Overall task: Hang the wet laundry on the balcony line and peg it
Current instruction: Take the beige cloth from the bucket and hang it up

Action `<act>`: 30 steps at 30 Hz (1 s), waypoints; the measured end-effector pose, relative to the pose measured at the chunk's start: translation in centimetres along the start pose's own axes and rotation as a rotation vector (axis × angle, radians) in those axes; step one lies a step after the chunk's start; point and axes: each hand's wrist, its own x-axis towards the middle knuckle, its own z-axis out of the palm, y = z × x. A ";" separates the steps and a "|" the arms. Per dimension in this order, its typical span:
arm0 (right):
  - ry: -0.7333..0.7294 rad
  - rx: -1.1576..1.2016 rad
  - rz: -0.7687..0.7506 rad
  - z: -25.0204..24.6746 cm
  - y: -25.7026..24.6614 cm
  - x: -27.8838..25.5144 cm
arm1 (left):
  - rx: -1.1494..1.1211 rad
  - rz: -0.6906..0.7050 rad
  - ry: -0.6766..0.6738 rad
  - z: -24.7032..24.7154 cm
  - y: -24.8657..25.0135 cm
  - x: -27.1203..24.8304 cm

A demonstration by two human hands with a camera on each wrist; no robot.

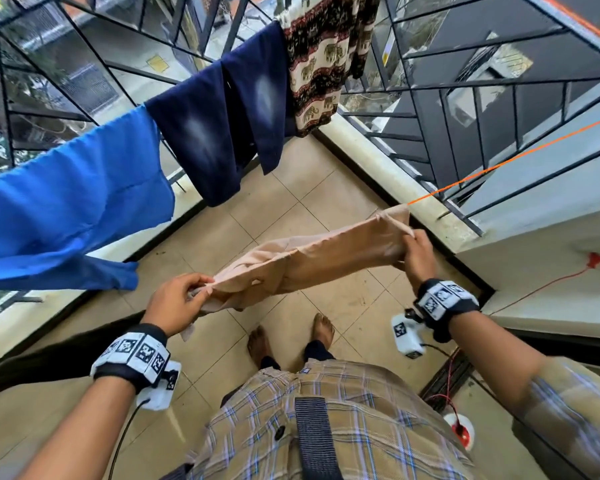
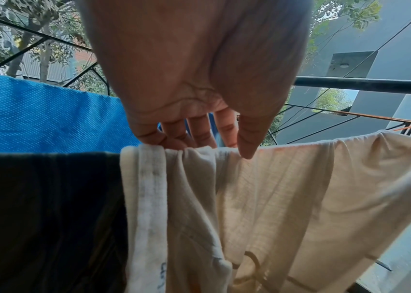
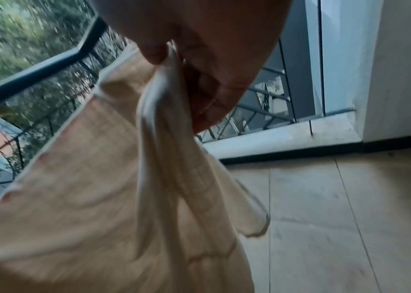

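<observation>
Here, a beige garment (image 1: pixel 312 261) is being stretched along the orange line (image 1: pixel 520 157), pinched at 9 o'clock by the left hand (image 1: pixel 177 303) and at 3 o'clock by the right hand (image 1: pixel 418 252).

Tiled balcony floor (image 1: pixel 284 199), dark railing (image 1: pixel 499 133)

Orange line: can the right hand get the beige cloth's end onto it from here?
Probably yes. The right hand grips the beige cloth just below where the orange line starts, and nothing hangs on that stretch.
</observation>
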 end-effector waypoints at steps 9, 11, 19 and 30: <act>0.054 -0.106 -0.488 -10.8 -15.9 3.5 | -0.018 0.066 0.010 -1.1 0.4 -1.0; 0.047 -0.152 -0.539 -12.5 -20.0 5.3 | -0.013 0.078 0.037 -1.3 0.4 -1.2; 0.064 -0.440 -0.495 -11.6 -20.9 10.7 | 0.039 0.039 0.011 -0.4 -0.6 -1.3; 0.156 -0.411 -0.287 -6.8 -6.2 3.4 | 0.042 -0.039 0.096 -1.2 0.4 -0.5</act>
